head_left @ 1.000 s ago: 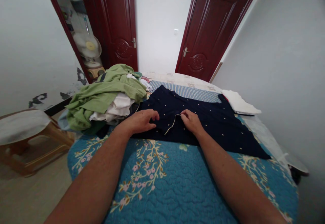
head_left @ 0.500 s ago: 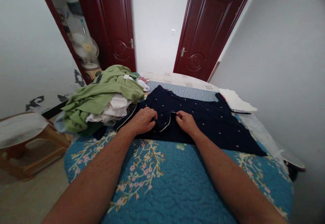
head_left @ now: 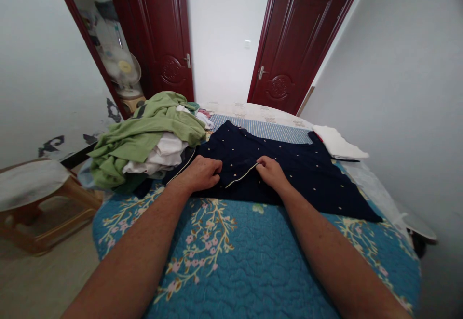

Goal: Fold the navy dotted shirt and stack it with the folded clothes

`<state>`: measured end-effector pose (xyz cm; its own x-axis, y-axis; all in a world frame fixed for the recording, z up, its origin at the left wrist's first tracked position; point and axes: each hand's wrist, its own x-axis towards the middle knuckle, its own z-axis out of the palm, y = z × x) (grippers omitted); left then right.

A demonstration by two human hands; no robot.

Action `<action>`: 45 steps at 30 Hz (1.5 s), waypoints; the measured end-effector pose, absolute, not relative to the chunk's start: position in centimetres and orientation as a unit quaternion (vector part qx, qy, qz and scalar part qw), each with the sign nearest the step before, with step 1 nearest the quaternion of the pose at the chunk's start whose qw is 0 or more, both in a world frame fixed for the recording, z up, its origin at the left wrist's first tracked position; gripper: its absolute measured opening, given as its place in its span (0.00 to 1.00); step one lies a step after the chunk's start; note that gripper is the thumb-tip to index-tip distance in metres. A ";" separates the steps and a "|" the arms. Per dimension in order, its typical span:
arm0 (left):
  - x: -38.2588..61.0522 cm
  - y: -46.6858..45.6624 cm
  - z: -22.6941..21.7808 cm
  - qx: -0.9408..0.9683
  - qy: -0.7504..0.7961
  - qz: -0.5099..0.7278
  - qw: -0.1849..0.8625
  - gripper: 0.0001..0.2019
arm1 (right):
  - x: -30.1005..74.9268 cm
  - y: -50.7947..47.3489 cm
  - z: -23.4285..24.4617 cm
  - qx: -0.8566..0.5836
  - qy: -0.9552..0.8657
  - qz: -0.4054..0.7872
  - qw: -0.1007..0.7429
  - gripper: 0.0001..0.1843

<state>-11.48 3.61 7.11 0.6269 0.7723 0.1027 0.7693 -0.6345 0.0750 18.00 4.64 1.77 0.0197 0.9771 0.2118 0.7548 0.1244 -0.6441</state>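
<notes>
A navy shirt (head_left: 300, 169) with small pale dots and pale piping lies spread across the bed cover. My right hand (head_left: 272, 170) pinches the end of a piped edge between thumb and fingers. To its left, my left hand (head_left: 203, 174) is closed on the same shirt near its left side, fingers curled into the cloth. Between the two hands the piped edge runs as a slanting, nearly straight line. Another piped edge of the shirt shows beside my left wrist.
A heap of clothes, with a green garment (head_left: 162, 121) on top, lies against the shirt's left side. Folded white cloth (head_left: 338, 143) sits at the right. The blue floral quilt (head_left: 260, 256) covers the near bed. A stool (head_left: 39, 189) stands at the left.
My right hand has shifted slightly right with the piped edge, which has gone from curved and bunched to nearly straight. My left hand has stayed almost in place.
</notes>
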 end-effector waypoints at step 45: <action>-10.5 5.8 3.2 0.817 0.567 0.088 -0.050 0.12 | 14.9 3.2 2.2 -0.530 -0.810 0.004 0.250 0.12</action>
<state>-10.50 5.79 3.23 0.3409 0.9184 0.2007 0.9361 -0.3512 0.0171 14.85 3.24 2.16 -0.3131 0.8613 0.4001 0.8570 0.4378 -0.2718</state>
